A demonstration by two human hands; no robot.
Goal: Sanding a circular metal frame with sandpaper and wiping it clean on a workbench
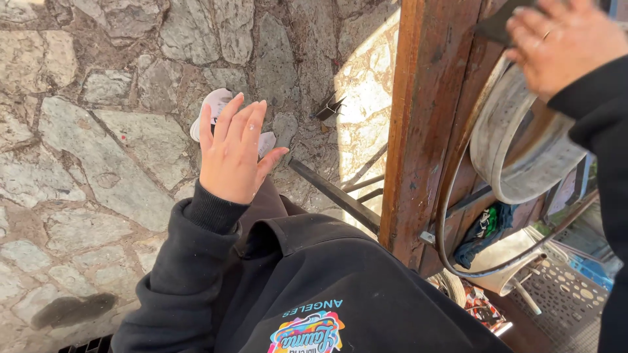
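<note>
My left hand [232, 151] is raised in front of me with its fingers spread, holding nothing, above my knee and white shoe [216, 108]. At the top right, my right hand [564, 40], wearing a ring, rests on a dark flat object [497, 26] at the upper edge of a round grey metal drum [517, 140]. The drum hangs against a brown wooden frame [422, 124]. Whether my right hand grips the dark object cannot be told. Black sleeves cover both my arms.
The ground is irregular stone paving [98, 163]. A black metal bar [330, 193] runs from the frame's base. A thin cable loops under the drum. A blue-green cloth [484, 229] and a perforated metal surface [572, 294] lie at the lower right.
</note>
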